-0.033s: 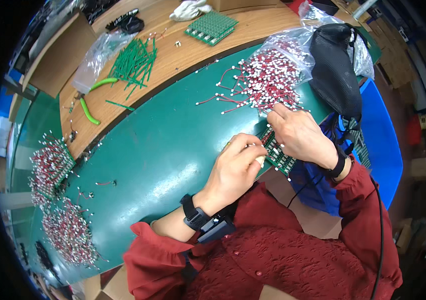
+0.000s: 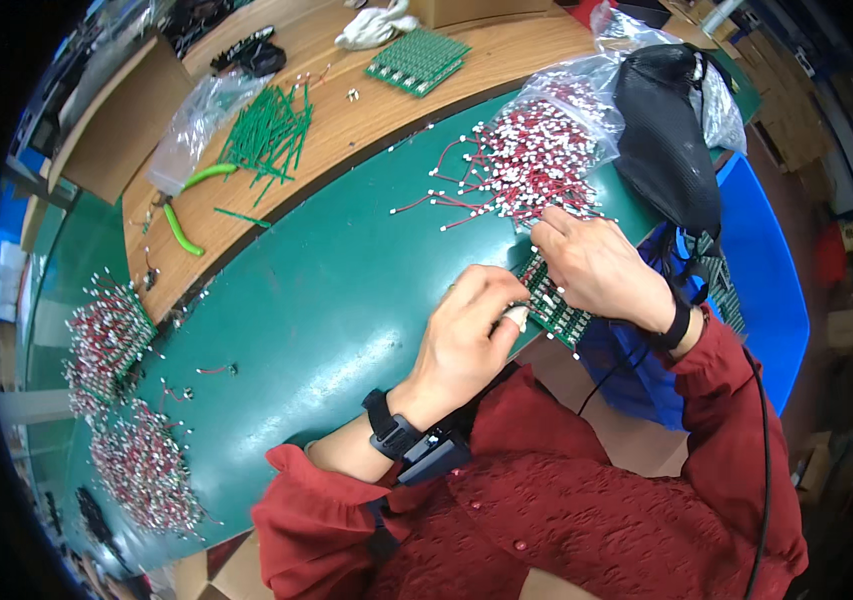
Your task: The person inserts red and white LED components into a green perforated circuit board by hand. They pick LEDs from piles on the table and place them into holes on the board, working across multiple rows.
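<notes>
A green circuit board (image 2: 564, 318) with rows of small white parts lies at the table's near edge, between my hands. My left hand (image 2: 471, 322) is closed at its left edge, fingers curled and a whitish cover on the thumb tip. Over the board's far end, my right hand (image 2: 601, 268) has thumb and fingers pinched together; whatever sits between them is hidden. Just beyond the right fingertips spreads a heap of red wires with white connectors (image 2: 536, 150), partly inside a clear plastic bag (image 2: 601, 105).
Green-handled pliers (image 2: 182, 232) and green strips (image 2: 271, 130) lie on the wooden surface, near stacked green boards (image 2: 416, 60). Wired boards (image 2: 111, 335) and another wire heap (image 2: 146, 470) are at left. A black mesh bag (image 2: 668, 135) and blue bin (image 2: 761, 270) stand right.
The view has shifted very slightly. My left fingers have moved a little on the board's left side; my right hand stays pinched over the far end.
</notes>
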Tool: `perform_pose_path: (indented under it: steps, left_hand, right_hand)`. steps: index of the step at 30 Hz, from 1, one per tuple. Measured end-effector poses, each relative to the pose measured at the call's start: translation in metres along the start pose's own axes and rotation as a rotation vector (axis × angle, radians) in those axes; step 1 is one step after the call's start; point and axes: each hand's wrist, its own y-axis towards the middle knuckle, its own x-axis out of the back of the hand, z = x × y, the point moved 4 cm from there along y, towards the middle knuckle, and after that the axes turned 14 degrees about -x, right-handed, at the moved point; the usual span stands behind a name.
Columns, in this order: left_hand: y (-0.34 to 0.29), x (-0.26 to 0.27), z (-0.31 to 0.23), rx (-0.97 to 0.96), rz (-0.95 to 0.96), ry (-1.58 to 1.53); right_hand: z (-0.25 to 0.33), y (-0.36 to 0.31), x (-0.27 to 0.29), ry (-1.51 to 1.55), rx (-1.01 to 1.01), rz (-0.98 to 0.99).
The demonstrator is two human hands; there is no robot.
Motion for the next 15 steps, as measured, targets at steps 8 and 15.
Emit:
perform_pose_path:
  steps: [8, 15]
  left_hand:
    - [0.003, -0.002, 0.004, 0.052, 0.073, 0.023]
    - [0.000, -0.002, 0.006, 0.067, 0.076, 0.037]
  right_hand:
    - [-0.033, 0.009, -0.002, 0.553, -0.061, 0.085]
    - [-0.064, -0.004, -0.006, 0.938, -0.342, 0.263]
